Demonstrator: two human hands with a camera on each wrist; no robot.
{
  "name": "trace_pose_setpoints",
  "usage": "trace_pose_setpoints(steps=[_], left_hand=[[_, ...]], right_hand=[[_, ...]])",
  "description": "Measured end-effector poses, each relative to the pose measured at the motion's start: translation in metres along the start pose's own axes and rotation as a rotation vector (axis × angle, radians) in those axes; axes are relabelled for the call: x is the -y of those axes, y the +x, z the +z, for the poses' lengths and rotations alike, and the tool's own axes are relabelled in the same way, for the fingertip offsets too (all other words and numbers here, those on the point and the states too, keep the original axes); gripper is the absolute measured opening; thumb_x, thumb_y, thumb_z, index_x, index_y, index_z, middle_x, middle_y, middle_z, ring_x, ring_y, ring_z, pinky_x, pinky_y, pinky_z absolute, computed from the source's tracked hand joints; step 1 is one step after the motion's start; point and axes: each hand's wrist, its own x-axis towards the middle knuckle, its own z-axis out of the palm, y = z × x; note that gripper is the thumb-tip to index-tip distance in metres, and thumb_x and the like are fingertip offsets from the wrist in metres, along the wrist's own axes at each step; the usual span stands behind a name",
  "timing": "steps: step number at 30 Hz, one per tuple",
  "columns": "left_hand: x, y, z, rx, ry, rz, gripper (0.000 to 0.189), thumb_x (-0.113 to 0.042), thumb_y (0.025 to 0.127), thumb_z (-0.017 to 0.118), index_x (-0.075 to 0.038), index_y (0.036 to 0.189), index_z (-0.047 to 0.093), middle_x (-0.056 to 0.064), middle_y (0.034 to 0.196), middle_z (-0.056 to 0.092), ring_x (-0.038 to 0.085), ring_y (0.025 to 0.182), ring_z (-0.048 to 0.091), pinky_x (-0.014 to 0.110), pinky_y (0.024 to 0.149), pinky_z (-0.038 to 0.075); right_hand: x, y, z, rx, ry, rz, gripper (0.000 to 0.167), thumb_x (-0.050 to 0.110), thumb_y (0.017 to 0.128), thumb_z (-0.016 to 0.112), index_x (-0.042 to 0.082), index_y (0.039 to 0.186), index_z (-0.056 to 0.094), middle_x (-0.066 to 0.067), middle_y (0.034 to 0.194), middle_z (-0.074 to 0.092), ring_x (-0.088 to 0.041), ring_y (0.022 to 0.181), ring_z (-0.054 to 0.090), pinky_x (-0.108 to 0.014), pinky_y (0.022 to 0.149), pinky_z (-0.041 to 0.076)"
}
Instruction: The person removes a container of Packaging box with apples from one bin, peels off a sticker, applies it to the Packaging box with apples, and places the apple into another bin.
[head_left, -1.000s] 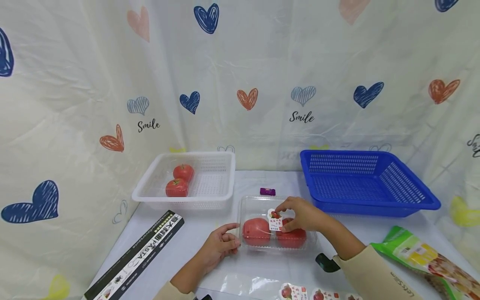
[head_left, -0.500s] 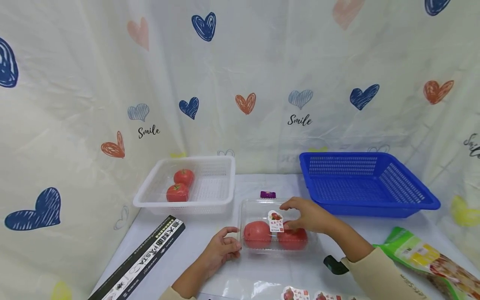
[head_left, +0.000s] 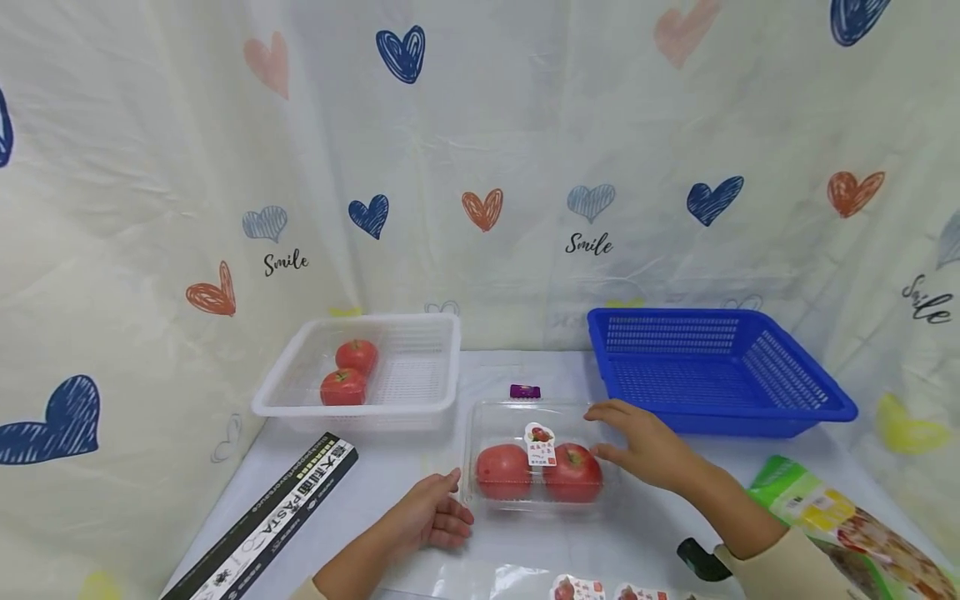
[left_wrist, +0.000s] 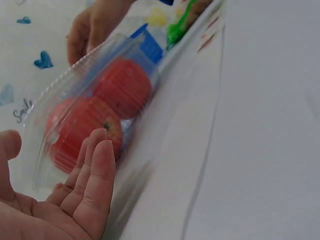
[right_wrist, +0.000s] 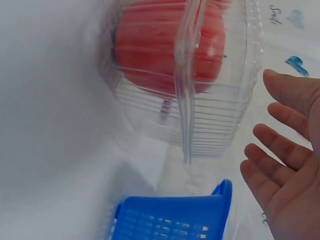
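1. Although both hands are near it, the clear container (head_left: 495,419) is held by neither; it sits on the white table (head_left: 480,546), between and in front of the two baskets.
2. Contents: two red fruits (head_left: 574,475) side by side. A printed label (head_left: 541,445) lies on the lid, over the gap between them.
3. Left hand (head_left: 432,515): released, fingers relaxed, just beside the container's left side. Contact cannot be settled.
4. Right hand (head_left: 647,446): released, fingers spread, just beside the container's right side; in the right wrist view its fingers stand apart from the plastic.
5. Progress (judgement): filling, closing and labelling of this container look done; the rims meet in the right wrist view. Setting it in a basket seems left. More labels (head_left: 577,588) lie at the near edge; two more red fruits (head_left: 343,387) are in the white basket (head_left: 405,410), probably unlabelled.
6. Farther out: purple packet (head_left: 525,391) behind the container, blue basket (head_left: 720,421) back right, pasta box (head_left: 262,525) left, green bag (head_left: 855,521) right.
7. Limits: label adhesion unclear, fine print unreadable. Plastic around the basket fruits is hard to make out. Label row, pasta box and bag are cut off by the frame.
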Motion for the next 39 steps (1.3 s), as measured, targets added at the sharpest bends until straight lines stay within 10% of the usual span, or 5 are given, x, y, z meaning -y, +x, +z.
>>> trace_pose_setpoints(steps=[11, 23, 30, 34, 39], left_hand=[[0.003, -0.011, 0.021, 0.034, -0.028, 0.013, 0.056, -0.056, 0.095, 0.050, -0.003, 0.111, 0.038, 0.016, 0.094, 0.069, 0.027, 0.080, 0.070, 0.041, 0.068, 0.058], [-0.022, 0.052, -0.004, -0.181, -0.139, 0.137, 0.065, -0.040, 0.098, 0.055, 0.005, 0.138, 0.031, 0.026, 0.136, 0.050, 0.032, 0.117, 0.056, 0.044, 0.095, 0.048], [-0.028, 0.080, -0.006, -0.124, -0.132, 0.232, 0.064, -0.036, 0.100, 0.051, 0.007, 0.141, 0.028, 0.029, 0.145, 0.036, 0.039, 0.134, 0.036, 0.048, 0.110, 0.029], [-0.036, 0.091, -0.001, -0.092, -0.146, 0.274, 0.061, -0.035, 0.101, 0.049, 0.007, 0.141, 0.029, 0.028, 0.143, 0.037, 0.039, 0.136, 0.032, 0.047, 0.112, 0.025], [-0.042, 0.103, 0.001, -0.092, -0.132, 0.271, 0.062, -0.035, 0.101, 0.047, 0.007, 0.143, 0.029, 0.028, 0.140, 0.042, 0.039, 0.135, 0.035, 0.049, 0.112, 0.024]], right_hand=[[0.011, 0.027, 0.005, 0.117, 0.035, 0.095, 0.043, 0.026, 0.090, 0.072, 0.014, 0.130, 0.061, -0.007, 0.137, 0.053, -0.033, 0.129, 0.045, -0.054, 0.098, 0.043], [0.028, -0.029, 0.021, -0.151, 0.056, -0.084, 0.029, 0.022, 0.082, 0.080, 0.015, 0.109, 0.071, 0.011, 0.098, 0.061, -0.012, 0.090, 0.059, -0.033, 0.076, 0.054], [0.040, -0.082, 0.041, -0.005, 0.559, -0.114, 0.008, 0.012, 0.094, 0.066, 0.012, 0.099, 0.071, 0.010, 0.078, 0.066, -0.004, 0.066, 0.059, -0.025, 0.053, 0.050], [0.042, -0.094, 0.057, 0.234, 0.883, 0.099, 0.024, 0.015, 0.101, 0.053, -0.003, 0.109, 0.066, -0.008, 0.086, 0.070, -0.018, 0.070, 0.064, -0.032, 0.055, 0.054], [0.042, -0.091, 0.071, 0.342, 1.144, 0.229, 0.046, 0.020, 0.106, 0.042, -0.020, 0.129, 0.043, -0.022, 0.105, 0.065, -0.029, 0.087, 0.067, -0.033, 0.072, 0.056]])
